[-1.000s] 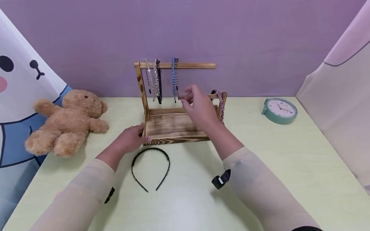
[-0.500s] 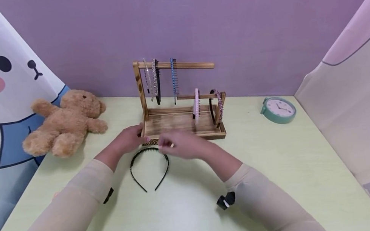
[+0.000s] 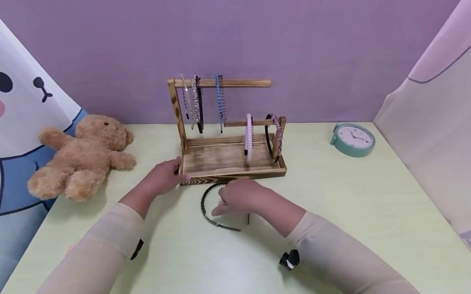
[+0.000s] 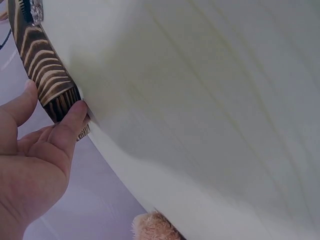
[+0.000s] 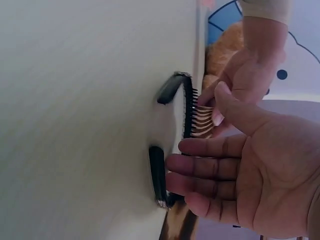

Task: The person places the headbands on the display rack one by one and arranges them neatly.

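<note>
A wooden headband stand (image 3: 234, 176) with a tray base and two rods stands at the back of the table. My left hand (image 3: 161, 177) grips its left front corner; in the left wrist view the thumb and fingers of that hand (image 4: 45, 145) lie on two sides of the corner. Before the stand is a black toothed headband (image 3: 203, 208). My right hand (image 3: 243, 195) is over its right part and hides it. In the right wrist view the fingers of the right hand (image 5: 260, 170) are fairly straight against the headband (image 5: 189, 107), with the thumb apart.
On the upper rod hang several headbands, among them a blue one (image 3: 219, 102). A pale pink headband (image 3: 248, 138) and a pink glittery one (image 3: 278, 135) hang on the lower rod. A teddy bear (image 3: 84, 157) lies left, a green clock (image 3: 352, 140) right.
My right hand has left the pink headband on the lower rod and come down to the black headband, which has shifted right and turned. The left hand keeps its place on the stand.
</note>
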Tool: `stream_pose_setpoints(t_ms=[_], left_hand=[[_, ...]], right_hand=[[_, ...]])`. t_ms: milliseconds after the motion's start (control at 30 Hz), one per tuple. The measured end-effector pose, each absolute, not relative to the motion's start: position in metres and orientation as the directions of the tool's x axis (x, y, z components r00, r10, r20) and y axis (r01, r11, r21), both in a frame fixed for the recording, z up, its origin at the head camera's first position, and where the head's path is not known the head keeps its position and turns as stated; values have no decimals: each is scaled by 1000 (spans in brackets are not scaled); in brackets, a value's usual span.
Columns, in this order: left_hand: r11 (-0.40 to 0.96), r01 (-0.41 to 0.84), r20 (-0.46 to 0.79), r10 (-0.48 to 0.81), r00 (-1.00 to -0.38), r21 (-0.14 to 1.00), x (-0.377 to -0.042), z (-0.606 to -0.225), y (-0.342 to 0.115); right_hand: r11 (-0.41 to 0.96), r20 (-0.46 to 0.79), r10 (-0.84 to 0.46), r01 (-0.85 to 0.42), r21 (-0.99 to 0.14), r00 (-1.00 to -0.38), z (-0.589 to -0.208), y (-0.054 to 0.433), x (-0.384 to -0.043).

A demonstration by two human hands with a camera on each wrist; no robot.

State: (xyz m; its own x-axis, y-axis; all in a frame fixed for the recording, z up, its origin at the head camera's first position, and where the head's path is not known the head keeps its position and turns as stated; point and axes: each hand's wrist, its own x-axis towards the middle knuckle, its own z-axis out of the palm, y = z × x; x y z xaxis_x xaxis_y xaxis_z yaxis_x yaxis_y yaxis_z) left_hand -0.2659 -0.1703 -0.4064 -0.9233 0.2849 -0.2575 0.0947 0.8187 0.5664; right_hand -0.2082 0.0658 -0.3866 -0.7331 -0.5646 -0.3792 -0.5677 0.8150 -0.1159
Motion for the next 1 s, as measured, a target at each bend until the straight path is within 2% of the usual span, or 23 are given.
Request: stream_pose_setpoints(t_ms=[133, 400, 500, 633, 833, 1000], left_hand=[[819, 104, -250, 290, -924, 564, -266, -405, -171], [825, 108, -256, 292, -922, 554, -268, -406, -172], [822, 100, -259, 288, -922, 560, -268, -407, -172], [824, 95, -264, 286, -921, 559, -268, -408, -172], [824, 98, -260, 285, -923, 557, -268, -408, -172], [820, 84, -270, 281, -921, 567, -267, -408, -172]], right_hand=[[822, -400, -548, -560, -99, -734, -391, 58, -207], [803, -411, -581, -578, -147, -703, -403, 37, -196], [792, -415, -587, -600, -114, -695, -402, 36, -192], [779, -397, -610, -611, -141, -686, -395, 43, -192], [755, -316, -655, -582, -301, -686, -366, 64, -200], [690, -257, -681, -483, -540, -686, -335, 85, -205]])
